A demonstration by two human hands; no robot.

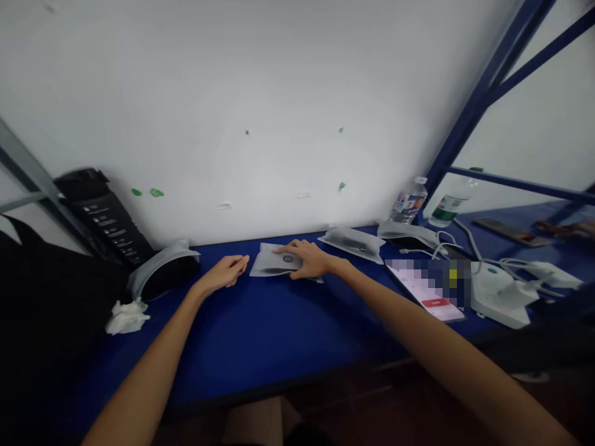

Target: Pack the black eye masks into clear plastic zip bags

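Note:
A translucent frosted pouch (267, 264) with a dark round mark lies on the blue tabletop near the wall. My right hand (307, 257) spans it from above, thumb at the near edge and fingers over the far side. What is inside the pouch is hard to make out. Just left of it, my left hand (227, 272) hovers or rests with its fingers curled together, apart from the pouch, and nothing shows in it. Another frosted pouch (352, 243) with something dark in it lies to the right of my right hand.
At left are a frosted pouch (165, 266), crumpled tissue (127, 317), a black bottle (109, 217) and black fabric (56, 310). At right stand a phone (439, 301), a white power strip (502, 297) with cables, and a water bottle (409, 201). Blue frame bars (483, 105) rise there.

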